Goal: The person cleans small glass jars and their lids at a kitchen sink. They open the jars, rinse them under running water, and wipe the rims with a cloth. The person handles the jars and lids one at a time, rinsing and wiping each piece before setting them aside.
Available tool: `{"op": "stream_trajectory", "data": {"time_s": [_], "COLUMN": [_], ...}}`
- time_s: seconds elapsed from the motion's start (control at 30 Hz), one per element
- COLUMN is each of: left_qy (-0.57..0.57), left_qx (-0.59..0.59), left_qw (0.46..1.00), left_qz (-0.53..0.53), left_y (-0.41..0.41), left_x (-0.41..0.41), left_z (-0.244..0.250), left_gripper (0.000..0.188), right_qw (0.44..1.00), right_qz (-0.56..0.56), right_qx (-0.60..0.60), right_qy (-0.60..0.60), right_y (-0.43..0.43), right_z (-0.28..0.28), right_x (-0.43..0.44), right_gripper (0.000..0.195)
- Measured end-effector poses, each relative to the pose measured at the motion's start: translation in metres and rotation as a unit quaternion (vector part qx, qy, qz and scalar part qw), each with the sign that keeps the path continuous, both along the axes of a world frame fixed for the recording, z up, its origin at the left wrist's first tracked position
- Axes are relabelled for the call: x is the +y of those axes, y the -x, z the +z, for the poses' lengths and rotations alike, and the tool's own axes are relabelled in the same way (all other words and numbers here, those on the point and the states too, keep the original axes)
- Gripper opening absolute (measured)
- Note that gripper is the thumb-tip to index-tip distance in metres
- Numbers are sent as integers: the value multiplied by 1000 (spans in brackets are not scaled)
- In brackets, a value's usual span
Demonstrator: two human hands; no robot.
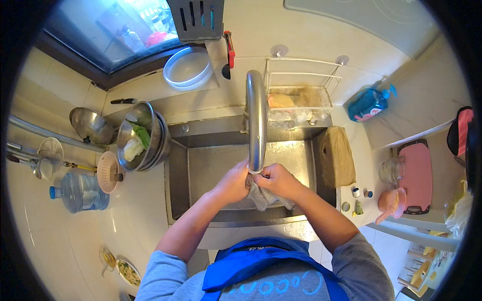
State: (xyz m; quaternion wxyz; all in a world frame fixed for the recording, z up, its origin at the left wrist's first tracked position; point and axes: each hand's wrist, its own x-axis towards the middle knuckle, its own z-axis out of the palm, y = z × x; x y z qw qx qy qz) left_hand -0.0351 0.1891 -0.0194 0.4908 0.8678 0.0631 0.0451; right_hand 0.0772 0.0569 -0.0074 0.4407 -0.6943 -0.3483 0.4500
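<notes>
Under the spout of the tall metal faucet [257, 124], my left hand [236, 183] and my right hand [280, 181] are close together, both gripping a wet greyish cloth [265, 197]. The cloth bunches between my fists, and its loose end hangs down to the right. Water appears to come from the spout onto it. Below is the stainless steel sink [214, 169], its floor wet with drops at the right. My fingertips are partly hidden by the cloth and the spout.
Stacked metal bowls [156, 124] with leafy vegetable [141, 137] stand left of the sink. A paper-like brown package [339, 158] sits at its right rim, near a blue soap bottle [367, 105]. Behind the faucet hangs a white wire rack [301, 99] holding a sponge [280, 101].
</notes>
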Motion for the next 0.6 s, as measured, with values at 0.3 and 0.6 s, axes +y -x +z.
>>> {"op": "stream_trajectory", "data": {"time_s": [0.3,0.6], "left_qy": [63,105], "left_qx": [106,17], "left_qw": [990,993], "left_qz": [-68,-45], "left_y": [-5,-2], "left_x": [-12,-3], "left_z": [7,-12], "left_gripper": [89,54], "right_qw": [976,996], "right_qz": [111,70], "right_qx": [-185,-16], "right_qy": [-14,-55], "right_y": [-19,-18], "right_z": [9,-3], "right_x": [-1,0], "right_gripper": [20,18]}}
